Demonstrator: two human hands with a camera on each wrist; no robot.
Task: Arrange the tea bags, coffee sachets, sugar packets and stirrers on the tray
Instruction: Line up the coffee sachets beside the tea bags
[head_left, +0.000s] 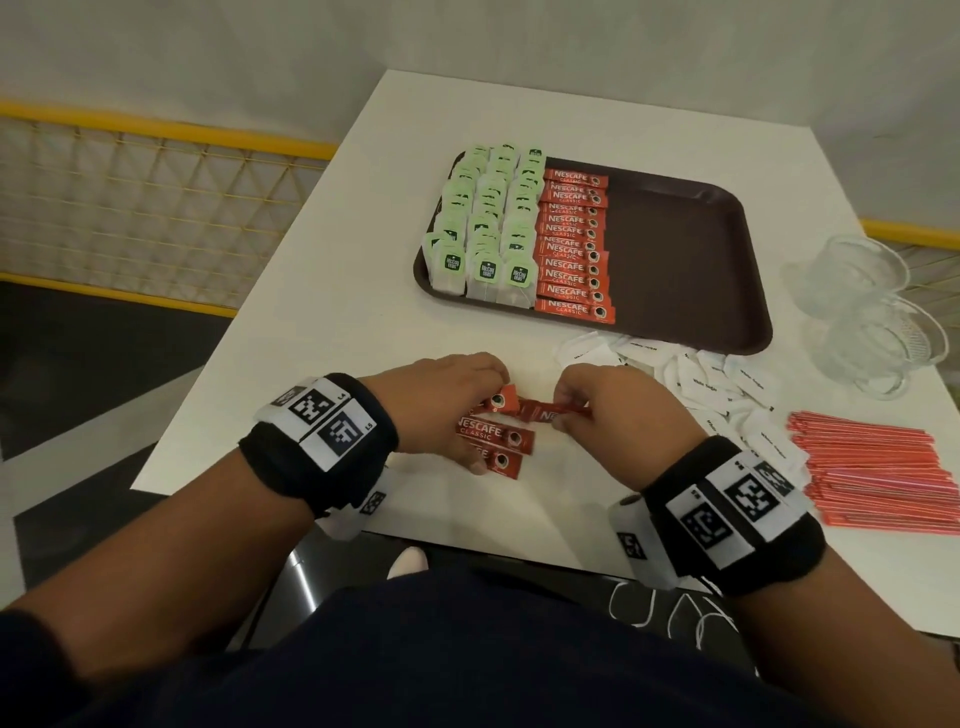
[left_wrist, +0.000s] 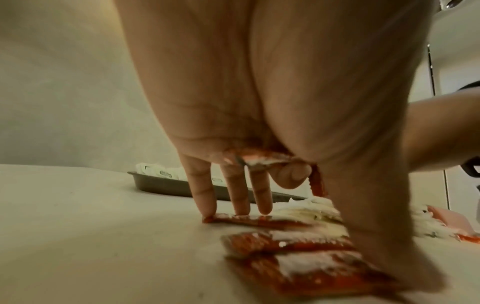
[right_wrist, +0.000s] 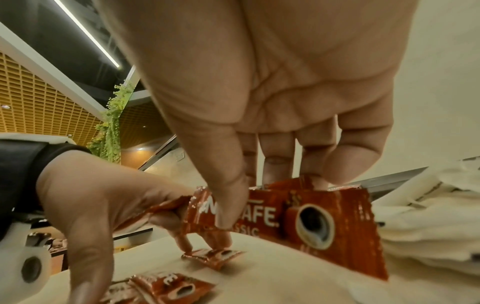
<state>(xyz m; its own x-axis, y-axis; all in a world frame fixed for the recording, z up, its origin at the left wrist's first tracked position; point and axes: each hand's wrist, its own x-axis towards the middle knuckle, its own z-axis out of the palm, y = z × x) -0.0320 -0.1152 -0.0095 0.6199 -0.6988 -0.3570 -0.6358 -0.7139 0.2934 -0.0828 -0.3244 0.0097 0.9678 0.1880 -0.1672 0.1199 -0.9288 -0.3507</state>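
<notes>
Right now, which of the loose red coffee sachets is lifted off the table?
The red Nescafe coffee sachet pinched in the right hand grip. The other loose sachets lie flat on the white table by the left hand.

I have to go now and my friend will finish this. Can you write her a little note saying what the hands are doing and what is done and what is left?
Right hand pinches a coffee sachet; left hand holds another, with three loose coffee sachets on the table under it.
Done: tea bags in three rows at the left of the tray, a column of coffee sachets beside them.
Left: the last sachets, then the sugar packets and the red stirrers, both on the table at right. The tray's right half is bare.
</notes>
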